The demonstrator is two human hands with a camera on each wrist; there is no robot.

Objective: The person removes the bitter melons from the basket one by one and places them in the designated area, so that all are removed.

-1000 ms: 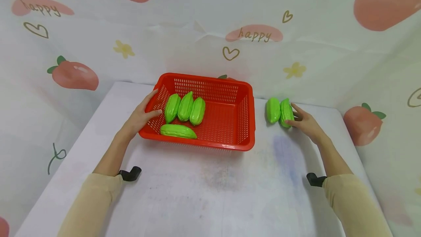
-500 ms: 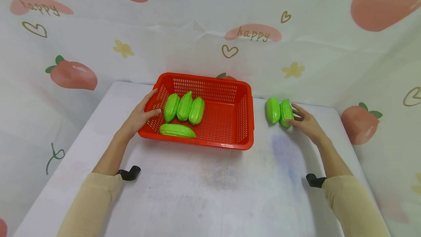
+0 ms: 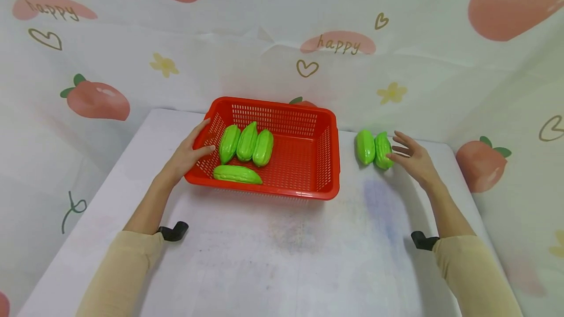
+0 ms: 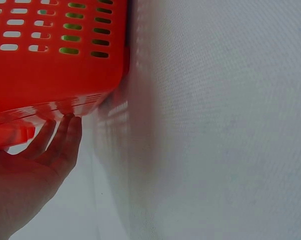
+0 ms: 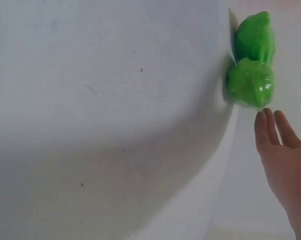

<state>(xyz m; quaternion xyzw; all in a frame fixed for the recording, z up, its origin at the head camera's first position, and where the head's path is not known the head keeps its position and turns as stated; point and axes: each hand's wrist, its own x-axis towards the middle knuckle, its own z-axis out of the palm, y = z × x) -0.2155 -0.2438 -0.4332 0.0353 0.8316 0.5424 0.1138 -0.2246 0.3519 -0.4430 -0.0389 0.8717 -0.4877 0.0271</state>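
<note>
My left hand (image 3: 185, 156) grips the left rim of a red plastic basket (image 3: 304, 193), thumb over the rim and fingers outside. The left wrist view shows those fingers (image 4: 60, 145) against the basket's outer side. Inside it, three glossy green bitter melons stand in a row, the middle one (image 3: 247, 142) among them, and another bitter melon (image 3: 238, 174) lies crosswise along the front wall. Right of the basket, two bitter melons (image 3: 365, 147) (image 5: 250, 82) lie side by side. My right hand (image 3: 414, 160) is beside the right-hand one, fingers spread, holding nothing.
Everything stands on a white-covered table (image 3: 264, 258) with faint stains. A printed cloth backdrop (image 3: 246, 23) rises right behind the basket and along both sides. Black wrist mounts (image 3: 175, 232) sit on both wrists.
My right hand has drawn slightly up and away from the right-hand bitter melon, its fingers spreading. That melon stays beside the other. The left hand and basket keep their places.
</note>
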